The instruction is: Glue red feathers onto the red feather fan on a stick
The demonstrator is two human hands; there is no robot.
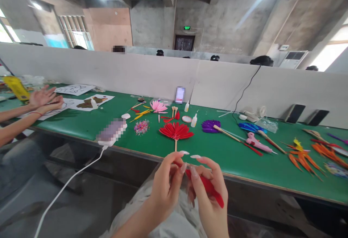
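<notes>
Over my lap, at the table's front edge, a red feather (211, 190) stretches between my two hands. My left hand (167, 182) is closed, its thumb and fingers pinching the feather's thin end. The broad end lies in my right hand (213, 185), with the thumb and fingertips gripping it near the middle. Just beyond my fingers lies a red feather fan (176, 131) with a wooden handle (175, 145). A glue bottle (194, 121) stands behind it, near a small round dish (186, 119). Loose colourful sequins (141, 127) lie left of the fan.
A purple feather fan (211, 126), a blue one (251, 127), a pink glue gun (258, 143) and orange feathers (303, 160) lie to the right. Left are a cabled white device (112, 132), a pink feather fan (158, 106) and another person's hands (46, 98). A white partition (136, 75) stands behind.
</notes>
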